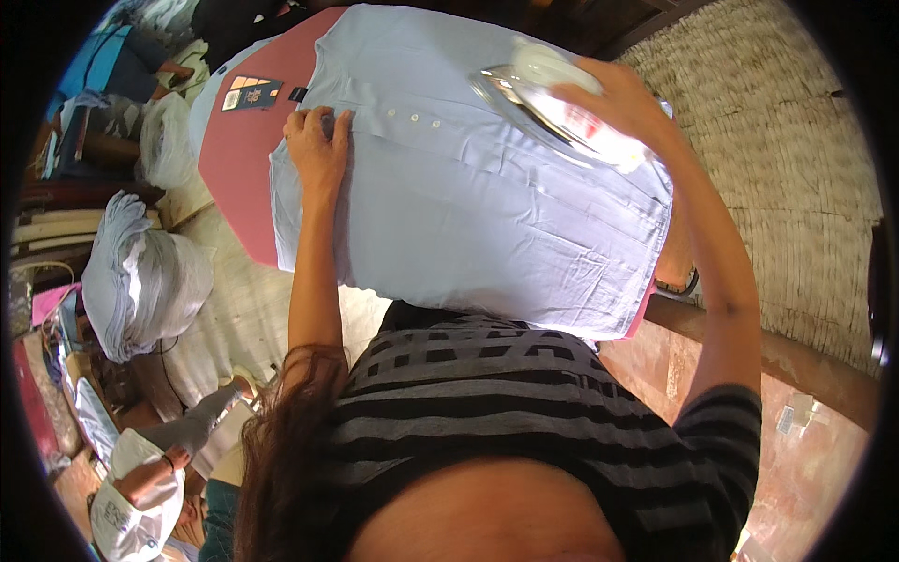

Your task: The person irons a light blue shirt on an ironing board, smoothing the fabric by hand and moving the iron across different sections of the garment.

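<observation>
A light blue shirt (pixel 421 201) with a short row of small pale buttons is spread over a red-covered ironing board (pixel 239 178). Its lower part shows creases. My right hand (pixel 623 98) is wrapped round the handle of a shiny clothes iron (pixel 510 98), which rests on the shirt's far right part. Glare and blur hide some of the iron. Near the collar end, my left hand (pixel 318 145) presses on the fabric with bent, slightly spread fingers and holds nothing. Just beyond it lies a dark hang tag (pixel 253 95), beside a small black neck label (pixel 298 95).
A bundle of folded blue-grey garments in clear plastic (pixel 150 272) sits on the left. Another person in a white top (pixel 140 496) is at the lower left. A woven wall (pixel 777 140) rises at the right, with a wooden beam (pixel 777 351) along its foot.
</observation>
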`<state>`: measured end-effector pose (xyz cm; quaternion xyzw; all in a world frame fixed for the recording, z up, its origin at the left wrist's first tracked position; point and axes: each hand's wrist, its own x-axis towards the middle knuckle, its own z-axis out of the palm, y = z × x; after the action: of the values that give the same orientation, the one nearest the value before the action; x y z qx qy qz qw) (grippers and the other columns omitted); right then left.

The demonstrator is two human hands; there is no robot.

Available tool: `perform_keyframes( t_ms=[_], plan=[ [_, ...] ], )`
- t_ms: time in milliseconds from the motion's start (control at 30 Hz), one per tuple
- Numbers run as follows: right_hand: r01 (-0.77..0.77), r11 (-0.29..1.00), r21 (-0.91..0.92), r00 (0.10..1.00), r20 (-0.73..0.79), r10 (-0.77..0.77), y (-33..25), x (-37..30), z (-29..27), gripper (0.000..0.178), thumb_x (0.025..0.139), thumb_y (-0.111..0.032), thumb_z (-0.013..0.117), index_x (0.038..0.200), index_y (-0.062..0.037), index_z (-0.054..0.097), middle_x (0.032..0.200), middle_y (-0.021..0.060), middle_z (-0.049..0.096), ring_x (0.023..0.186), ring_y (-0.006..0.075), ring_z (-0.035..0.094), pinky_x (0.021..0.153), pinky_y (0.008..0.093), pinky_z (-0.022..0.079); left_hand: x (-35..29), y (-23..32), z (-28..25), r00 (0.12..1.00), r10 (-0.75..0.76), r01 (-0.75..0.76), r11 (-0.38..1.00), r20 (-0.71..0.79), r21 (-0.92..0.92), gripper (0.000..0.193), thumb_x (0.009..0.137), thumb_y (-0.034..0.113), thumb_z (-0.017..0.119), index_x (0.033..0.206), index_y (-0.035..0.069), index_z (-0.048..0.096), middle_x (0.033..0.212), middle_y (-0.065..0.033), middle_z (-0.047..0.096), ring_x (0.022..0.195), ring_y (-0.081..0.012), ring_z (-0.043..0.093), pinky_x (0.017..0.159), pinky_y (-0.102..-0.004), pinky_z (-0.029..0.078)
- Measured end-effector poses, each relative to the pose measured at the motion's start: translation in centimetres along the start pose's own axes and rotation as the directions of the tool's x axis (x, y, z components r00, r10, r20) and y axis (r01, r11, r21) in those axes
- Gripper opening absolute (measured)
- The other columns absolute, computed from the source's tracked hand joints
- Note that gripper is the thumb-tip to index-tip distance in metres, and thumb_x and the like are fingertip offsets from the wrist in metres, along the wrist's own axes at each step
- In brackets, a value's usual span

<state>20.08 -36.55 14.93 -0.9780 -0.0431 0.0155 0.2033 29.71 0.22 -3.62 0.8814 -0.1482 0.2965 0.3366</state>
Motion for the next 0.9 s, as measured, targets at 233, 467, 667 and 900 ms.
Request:
perform_keyframes(
  t_ms=[233, 467, 667, 900],
  plan=[
    [-0.176, 0.982, 0.062, 0.972, -0.145, 0.183, 2.9, -12.5, -0.2, 0.035, 0.086, -0.033, 0.073, 0.098, -0.0005, 0.066, 0.071, 0.0168, 0.065, 0.061, 0.0246, 0.064, 0.059, 0.0355, 0.049, -0.3, 0.3, -0.4, 0.998, -0.064, 0.062, 0.982, 0.005, 0.18, 0.034, 0.079, 0.037, 0.077, 0.091, 0.007, 0.069, 0.095, -0.012, 0.061, 0.093, -0.0329, 0.055, 0.079, -0.0442, 0.043],
    [-0.181, 0.971, 0.154, 0.974, -0.108, 0.199, 2.5, -14.7, 3.5, 0.035, 0.086, -0.032, 0.073, 0.091, -0.0001, 0.06, 0.069, 0.0195, 0.064, 0.062, 0.0296, 0.067, 0.058, 0.0381, 0.05, -0.8, 2.2, -0.4, 0.999, -0.047, 0.046, 0.986, 0.004, 0.162, 0.031, 0.082, 0.036, 0.074, 0.087, 0.006, 0.069, 0.087, -0.0116, 0.063, 0.087, -0.0319, 0.057, 0.078, -0.0445, 0.044],
    [-0.173, 0.975, 0.141, 0.985, 0.002, 0.174, -0.1, -11.2, 4.0, 0.039, 0.086, -0.036, 0.072, 0.089, 0.0002, 0.058, 0.07, 0.0196, 0.066, 0.062, 0.0324, 0.067, 0.058, 0.0397, 0.051, -0.1, -0.4, 0.6, 0.995, -0.097, 0.1, 0.988, -0.031, 0.117, 0.023, 0.086, 0.028, 0.071, 0.082, 0.007, 0.063, 0.08, -0.0083, 0.064, 0.077, -0.0301, 0.057, 0.069, -0.0429, 0.042],
    [-0.183, 0.977, 0.112, 0.983, 0.044, 0.179, -2.0, -9.3, 4.7, 0.04, 0.086, -0.036, 0.073, 0.092, 0.0002, 0.058, 0.072, 0.0207, 0.066, 0.066, 0.0347, 0.068, 0.059, 0.0407, 0.052, 0.7, 0.0, 0.5, 0.994, -0.108, 0.109, 0.993, 0.009, -0.036, 0.022, 0.087, 0.026, 0.071, 0.082, 0.007, 0.063, 0.066, -0.0077, 0.063, 0.067, -0.0289, 0.056, 0.064, -0.0419, 0.043]
  ],
)
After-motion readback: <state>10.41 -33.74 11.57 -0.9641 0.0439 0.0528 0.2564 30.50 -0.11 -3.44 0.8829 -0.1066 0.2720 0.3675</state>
